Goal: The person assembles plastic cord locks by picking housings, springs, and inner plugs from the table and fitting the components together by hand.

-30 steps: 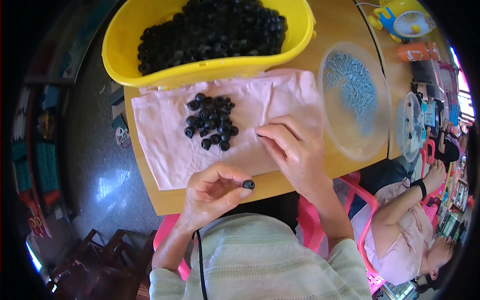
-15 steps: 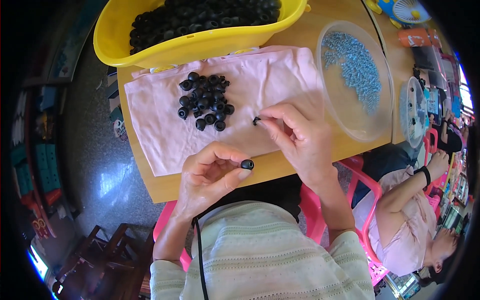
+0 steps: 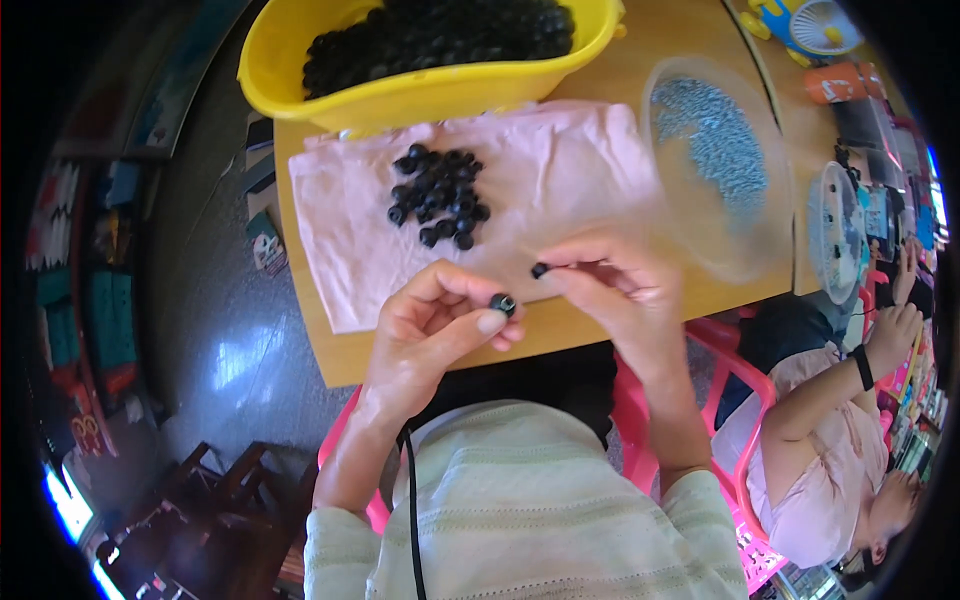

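- Largest is the wooden counter (image 3: 670, 35) before us, its near edge running across just beyond our lap.
- To our right sits a co-worker in a pale pink top (image 3: 815, 450), a black band around one wrist, on a bright pink chair (image 3: 750, 400).
- Toward the far side of our counter we have a yellow tub (image 3: 430, 95), with a mass of black pieces (image 3: 430, 50) heaped inside.
- In front of the tub we see a pink cloth (image 3: 570, 150), wrinkled and spread over the wood.
- To the right of the cloth lies a wide clear dish (image 3: 715, 255); blue bits (image 3: 725, 150) are scattered over its far part.
- Our left hand (image 3: 430, 325) is near the front edge of the counter, thumb and forefinger pinching one piece, the other fingers curled.
- Our right hand (image 3: 625, 300) is just beside it, the two apart, with thumb and forefinger closed at the tips on something smaller.
- On the left half of the cloth we have a loose pile of black pieces (image 3: 440, 195), beyond our left hand.
- Between our left fingertips is a rounded black piece (image 3: 502, 304), its rim catching light.
- Smallest is the black bit (image 3: 541, 270) at our right fingertips, too blurred for us to tell its shape.
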Demonstrator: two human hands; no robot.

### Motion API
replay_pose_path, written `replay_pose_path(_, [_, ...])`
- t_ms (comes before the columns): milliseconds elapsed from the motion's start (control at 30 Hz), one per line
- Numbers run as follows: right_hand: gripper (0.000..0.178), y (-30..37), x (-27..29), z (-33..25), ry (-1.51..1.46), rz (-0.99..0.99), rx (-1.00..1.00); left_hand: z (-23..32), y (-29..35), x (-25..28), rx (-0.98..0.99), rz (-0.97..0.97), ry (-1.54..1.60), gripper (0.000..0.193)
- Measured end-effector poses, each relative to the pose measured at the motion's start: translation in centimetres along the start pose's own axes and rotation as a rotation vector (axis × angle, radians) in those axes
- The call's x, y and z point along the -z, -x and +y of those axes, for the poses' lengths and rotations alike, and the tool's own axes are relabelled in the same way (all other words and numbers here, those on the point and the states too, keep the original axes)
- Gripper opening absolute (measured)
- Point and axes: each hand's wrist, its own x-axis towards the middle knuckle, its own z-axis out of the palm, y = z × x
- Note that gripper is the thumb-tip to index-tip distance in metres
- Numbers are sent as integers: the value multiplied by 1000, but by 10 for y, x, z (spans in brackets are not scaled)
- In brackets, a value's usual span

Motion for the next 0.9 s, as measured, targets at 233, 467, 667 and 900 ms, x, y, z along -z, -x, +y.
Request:
replay_pose_path(233, [13,7,0,-16,-25,4,172,6,4,-12,43,-20,87,17])
replay_pose_path(467, [14,9,4,-18,38,-67,266,2,3,-16,55,-44,119,17])
replay_pose_path(667, [12,13,2,-9,-96,-91,224,0,0,-15,121,-78,210,17])
replay_pose_path(900, [9,17,-4,-11,-225,-63,124,-1,-1,-14,120,-61,242,13])
